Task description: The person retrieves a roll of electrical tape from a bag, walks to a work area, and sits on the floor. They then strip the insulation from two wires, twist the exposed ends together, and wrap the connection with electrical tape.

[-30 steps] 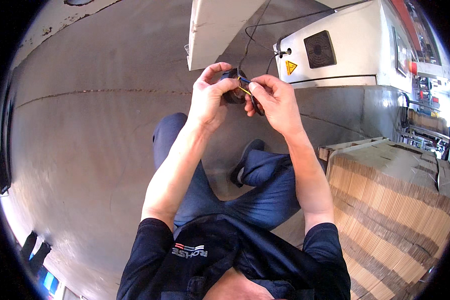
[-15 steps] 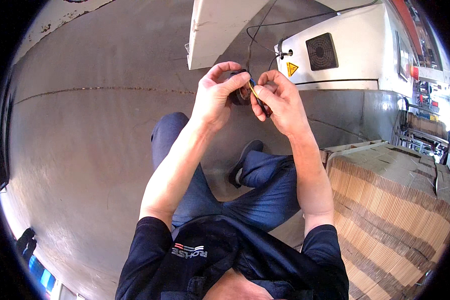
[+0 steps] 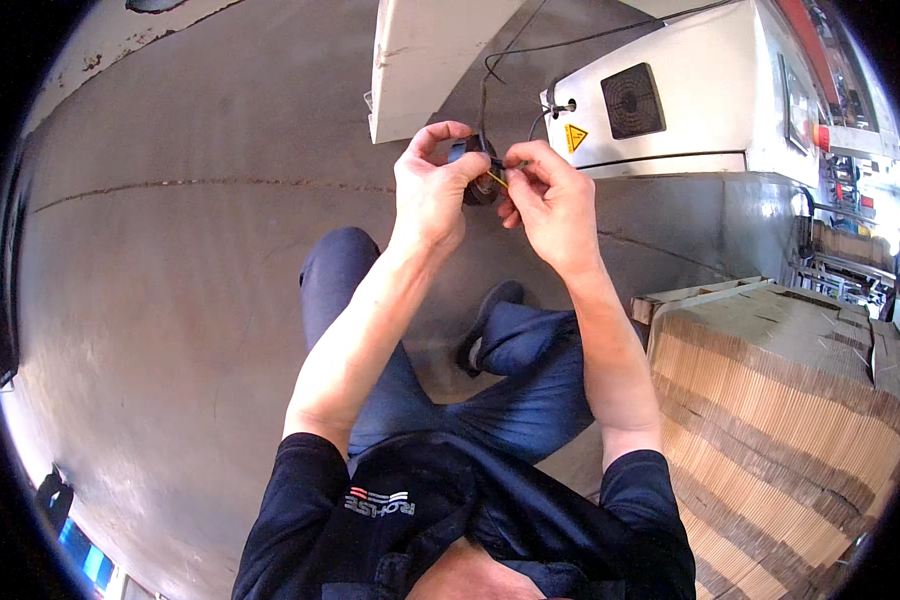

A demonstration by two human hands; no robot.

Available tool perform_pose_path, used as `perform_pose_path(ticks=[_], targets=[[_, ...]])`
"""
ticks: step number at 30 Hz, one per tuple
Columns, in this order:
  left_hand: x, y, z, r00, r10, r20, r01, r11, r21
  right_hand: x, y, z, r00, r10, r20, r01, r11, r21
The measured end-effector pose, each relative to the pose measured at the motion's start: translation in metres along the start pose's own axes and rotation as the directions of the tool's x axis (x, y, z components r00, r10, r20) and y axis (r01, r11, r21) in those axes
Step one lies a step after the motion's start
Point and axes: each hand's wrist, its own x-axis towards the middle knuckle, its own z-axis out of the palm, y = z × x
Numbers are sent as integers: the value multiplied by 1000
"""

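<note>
In front of me, my left hand (image 3: 432,188) is closed round a dark, ring-shaped roll (image 3: 479,192) that looks like black tape. A black cable (image 3: 483,112) comes down from the far side to my fingers. Its end shows a thin yellow wire (image 3: 498,179) beside the roll. My right hand (image 3: 553,195) pinches close to this wire end, with thumb and fingertips together. Both hands almost meet in the air above the floor. The fingers hide most of the wire ends, and I cannot make out how roll and cable touch.
A white machine cabinet (image 3: 705,95) with a fan grille (image 3: 632,101) and a yellow warning sign (image 3: 576,137) stands far right. Left of it is a white machine leg (image 3: 425,70). Stacked cardboard (image 3: 770,420) on a pallet sits near right. My legs (image 3: 400,385) are bent below my hands.
My right hand has drawn nearer to the left, and its fingers have turned in. A dark length that hung below its fingers no longer shows. The view has shifted slightly.
</note>
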Motion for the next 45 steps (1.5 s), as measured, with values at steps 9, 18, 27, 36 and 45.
perform_pose_path(ticks=[9,18,27,36,45], targets=[[1,13,-2,996,38,76,-46,993,113,-8,0,-6,989,-76,128,67,995,75],[-28,34,-23,891,45,451,-226,907,356,3,-4,-16,993,-113,24,87,869,488],[-36,40,-21,890,22,455,-327,726,605,5,-13,-15,967,-230,114,223,972,67],[-35,36,-26,863,59,501,-411,660,630,7,-6,-14,922,-356,154,373,923,-94],[-38,47,-24,881,-23,473,-354,630,691,7,-8,-11,907,-383,177,413,892,-185]])
